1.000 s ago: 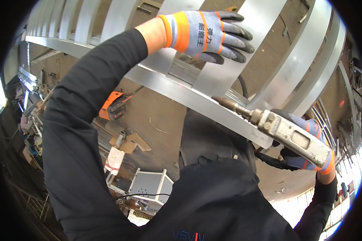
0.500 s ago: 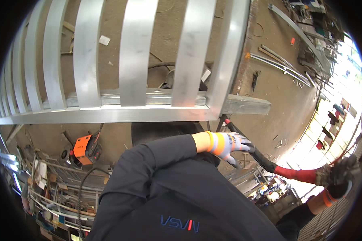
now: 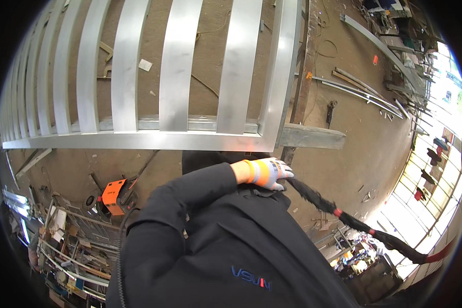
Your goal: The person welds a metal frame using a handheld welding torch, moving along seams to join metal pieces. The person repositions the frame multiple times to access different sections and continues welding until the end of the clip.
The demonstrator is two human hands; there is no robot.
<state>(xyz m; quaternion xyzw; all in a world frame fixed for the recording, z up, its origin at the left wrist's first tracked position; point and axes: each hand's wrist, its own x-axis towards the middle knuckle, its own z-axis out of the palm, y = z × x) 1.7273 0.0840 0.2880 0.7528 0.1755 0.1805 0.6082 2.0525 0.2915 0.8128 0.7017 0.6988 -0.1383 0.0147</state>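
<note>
My left hand [image 3: 266, 172], in a grey and orange work glove, reaches across my body from the left. Its fingers and thumb are closed around a thick black wrapped cable [image 3: 318, 201] with red bands. From the hand the cable runs down to the lower right, where a red stretch leaves the picture. Its other end, by the glove, is hidden. Just beyond the hand lies the corner of a silvery metal frame [image 3: 138, 141] with flat parallel slats [image 3: 179, 66]. My right hand is out of view.
Under the frame, a grey beam [image 3: 313, 136] juts out to the right. An orange machine [image 3: 113, 197] stands on the floor at left. Long metal bars [image 3: 364, 92] and a dark hand tool [image 3: 331, 113] lie at right. Piled scrap [image 3: 82, 246] fills the lower left.
My left hand has moved slightly left and up, closing on the cable it lay spread against. My right hand, which held the cable's red part at far right, has left the view.
</note>
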